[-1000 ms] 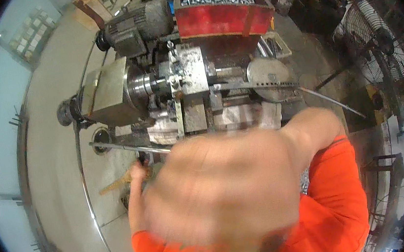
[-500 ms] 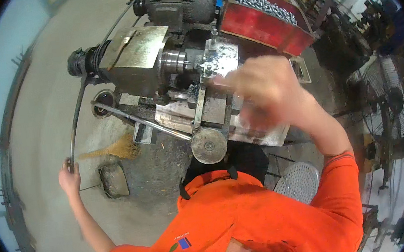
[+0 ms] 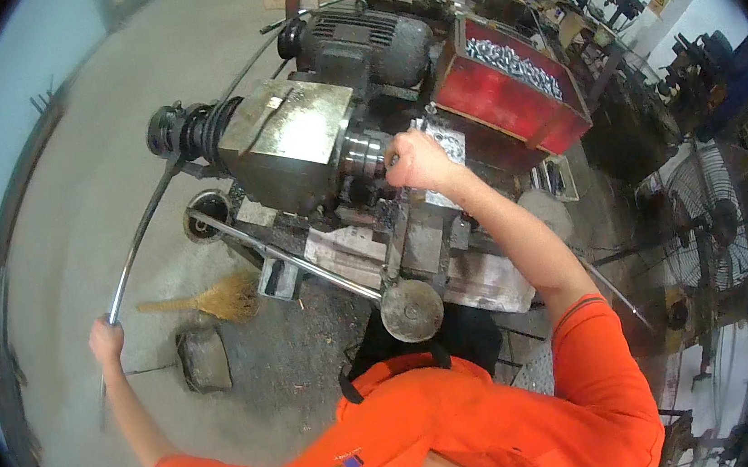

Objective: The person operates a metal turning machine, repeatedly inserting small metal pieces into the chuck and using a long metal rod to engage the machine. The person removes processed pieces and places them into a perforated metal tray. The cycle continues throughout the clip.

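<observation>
At the far left my left hand is wrapped round a long metal rod. The rod slants from the black pulley down past my fist. My right hand is closed right beside the shiny spindle nose of a small lathe. A small dark round end peeks out at its fingers, but I cannot make out what they hold. Below that hand lies the lathe's cross slide. A second steel bar runs to a round metal disc at the front.
A metal plate covers the headstock; a motor stands behind it. The red box at the back right holds many small metal parts. A broom and a dustpan lie on the floor at left. A fan stands right.
My right hand has moved left and away from me, up to the spindle nose. My left hand still grips the rod, slightly lower. The view has shifted a little.
</observation>
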